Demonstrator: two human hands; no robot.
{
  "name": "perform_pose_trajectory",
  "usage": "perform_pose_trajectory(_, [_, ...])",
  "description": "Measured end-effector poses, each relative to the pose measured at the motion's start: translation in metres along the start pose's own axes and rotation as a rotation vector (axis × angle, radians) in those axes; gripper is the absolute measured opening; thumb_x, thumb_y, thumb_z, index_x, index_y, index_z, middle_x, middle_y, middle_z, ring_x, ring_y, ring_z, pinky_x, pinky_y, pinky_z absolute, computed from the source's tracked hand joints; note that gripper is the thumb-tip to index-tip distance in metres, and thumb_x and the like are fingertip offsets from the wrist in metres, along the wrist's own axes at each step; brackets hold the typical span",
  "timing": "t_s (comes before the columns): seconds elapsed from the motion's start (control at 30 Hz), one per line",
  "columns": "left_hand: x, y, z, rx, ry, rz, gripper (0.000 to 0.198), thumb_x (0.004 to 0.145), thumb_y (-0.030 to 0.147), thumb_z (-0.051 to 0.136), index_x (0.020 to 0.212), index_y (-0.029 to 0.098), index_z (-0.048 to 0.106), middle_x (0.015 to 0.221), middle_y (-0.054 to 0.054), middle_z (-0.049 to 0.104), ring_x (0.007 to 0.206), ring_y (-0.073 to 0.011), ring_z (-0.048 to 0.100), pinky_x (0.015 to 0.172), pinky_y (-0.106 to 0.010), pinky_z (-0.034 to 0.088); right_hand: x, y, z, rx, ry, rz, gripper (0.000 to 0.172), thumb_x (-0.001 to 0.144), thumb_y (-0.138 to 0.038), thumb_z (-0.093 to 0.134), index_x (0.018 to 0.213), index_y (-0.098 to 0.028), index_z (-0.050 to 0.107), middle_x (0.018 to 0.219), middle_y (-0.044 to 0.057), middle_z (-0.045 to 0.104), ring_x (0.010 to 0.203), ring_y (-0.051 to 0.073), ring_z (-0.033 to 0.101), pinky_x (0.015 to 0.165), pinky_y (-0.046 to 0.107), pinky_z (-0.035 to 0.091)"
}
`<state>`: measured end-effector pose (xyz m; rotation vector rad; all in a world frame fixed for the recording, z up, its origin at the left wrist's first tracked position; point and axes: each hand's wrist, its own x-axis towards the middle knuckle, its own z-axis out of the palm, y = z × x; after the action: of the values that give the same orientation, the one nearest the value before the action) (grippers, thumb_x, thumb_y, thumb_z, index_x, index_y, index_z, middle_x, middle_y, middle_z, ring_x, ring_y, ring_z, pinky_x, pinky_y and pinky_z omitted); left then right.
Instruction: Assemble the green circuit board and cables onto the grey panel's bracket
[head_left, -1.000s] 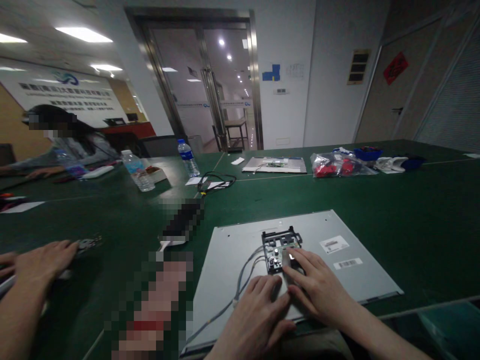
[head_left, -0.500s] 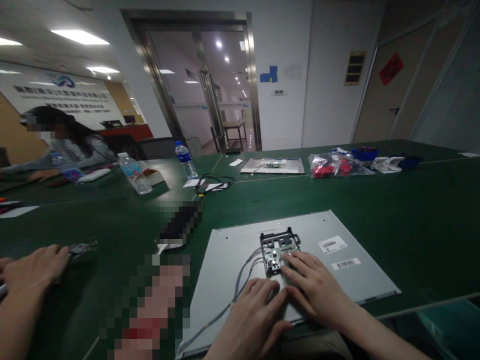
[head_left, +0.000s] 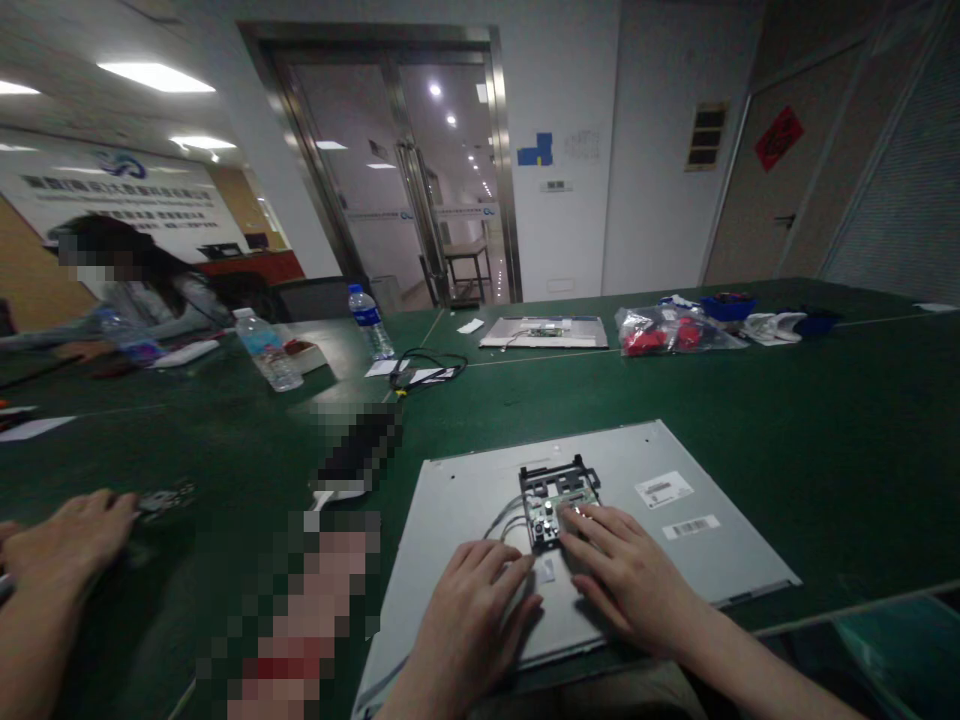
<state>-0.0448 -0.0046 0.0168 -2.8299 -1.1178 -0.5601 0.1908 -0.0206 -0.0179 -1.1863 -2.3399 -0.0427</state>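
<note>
A flat pale-grey metal panel (head_left: 450, 520), which looks like the back of a screen, lies in front of me. On it sits a black plastic frame (head_left: 551, 475) with a small green circuit board (head_left: 561, 510). Grey cables (head_left: 506, 515) run from the frame's left side and pass under my left hand (head_left: 476, 610). That hand rests low on the panel, fingers bent and thumb apart, fingertips near the frame's lower left corner. My right hand (head_left: 634, 570) lies with outstretched fingers on the board's lower right edge, its thumb apart. A small pale tab (head_left: 545, 571) shows between my hands.
Another person's hand (head_left: 75, 545) is at the left beside a small metal part (head_left: 163, 498). A blurred-out phone-like object (head_left: 360, 445) lies left of the panel. Bottles (head_left: 371, 322), a second panel (head_left: 544, 333) and a plastic bag with red things (head_left: 667, 332) stand farther back.
My left hand has moved left, away from my right thumb, and now covers more of the cables. The pale tab has come into view. My right hand has hardly moved.
</note>
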Motion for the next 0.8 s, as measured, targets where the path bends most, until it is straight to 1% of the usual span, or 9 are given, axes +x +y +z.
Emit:
perform_pose_trajectory(0.17, [0.0, 0.0, 0.014, -0.036, -0.018, -0.025, 0.029, 0.086, 0.017, 0.061, 0.115, 0.02, 0.059, 0.103, -0.005, 0.068, 0.094, -0.0248, 0.059, 0.083, -0.042, 0.049, 0.0, 0.0, 0.0, 0.022, -0.032, 0.013, 0.045, 0.096, -0.03, 0.047, 0.141, -0.022, 0.046, 0.145, 0.004, 0.048, 0.131, 0.025, 0.042, 0.11, 0.045, 0.037])
perform_pose_trajectory(0.3, [0.0, -0.002, 0.02, -0.029, -0.014, -0.029, 0.026, 0.086, 0.012, 0.057, 0.111, 0.019, 0.06, 0.095, -0.005, 0.068, 0.087, -0.024, 0.06, 0.077, -0.041, 0.05, -0.001, 0.001, 0.001, 0.035, -0.039, 0.016, 0.044, 0.096, -0.031, 0.047, 0.14, -0.022, 0.048, 0.142, 0.003, 0.051, 0.131, 0.025, 0.042, 0.11, 0.044, 0.036])
perform_pose_trajectory(0.4, [0.0, -0.004, 0.021, -0.023, 0.006, -0.023, 0.027, 0.086, 0.01, 0.055, 0.111, 0.02, 0.061, 0.092, -0.005, 0.068, 0.083, -0.0226, 0.06, 0.073, -0.037, 0.051, -0.001, 0.0, 0.0, 0.037, -0.041, 0.014, 0.044, 0.097, -0.032, 0.047, 0.139, -0.022, 0.048, 0.142, 0.004, 0.051, 0.131, 0.025, 0.042, 0.11, 0.044, 0.037])
perform_pose_trajectory(0.6, [0.0, -0.008, 0.018, -0.008, 0.06, 0.02, 0.022, 0.089, 0.013, 0.052, 0.106, 0.02, 0.064, 0.089, -0.006, 0.068, 0.08, -0.0201, 0.061, 0.07, -0.032, 0.051, 0.0, 0.001, 0.001, 0.032, -0.032, 0.01, 0.045, 0.096, -0.032, 0.048, 0.14, -0.022, 0.047, 0.141, 0.005, 0.052, 0.13, 0.025, 0.043, 0.11, 0.045, 0.037])
perform_pose_trajectory(0.7, [0.0, -0.011, 0.014, -0.017, 0.087, 0.025, 0.023, 0.09, 0.013, 0.049, 0.106, 0.02, 0.064, 0.091, -0.006, 0.069, 0.081, -0.0192, 0.062, 0.07, -0.031, 0.051, 0.0, 0.001, 0.001, 0.032, -0.026, 0.006, 0.045, 0.096, -0.032, 0.049, 0.14, -0.022, 0.047, 0.141, 0.006, 0.052, 0.129, 0.025, 0.044, 0.109, 0.045, 0.038])
perform_pose_trajectory(0.8, [-0.001, -0.018, 0.013, -0.048, 0.109, 0.007, 0.026, 0.09, 0.012, 0.049, 0.11, 0.021, 0.063, 0.094, -0.007, 0.069, 0.082, -0.0195, 0.063, 0.071, -0.03, 0.052, 0.0, 0.001, 0.0, 0.031, -0.024, 0.007, 0.045, 0.096, -0.032, 0.049, 0.14, -0.022, 0.047, 0.141, 0.005, 0.052, 0.13, 0.025, 0.043, 0.109, 0.044, 0.039])
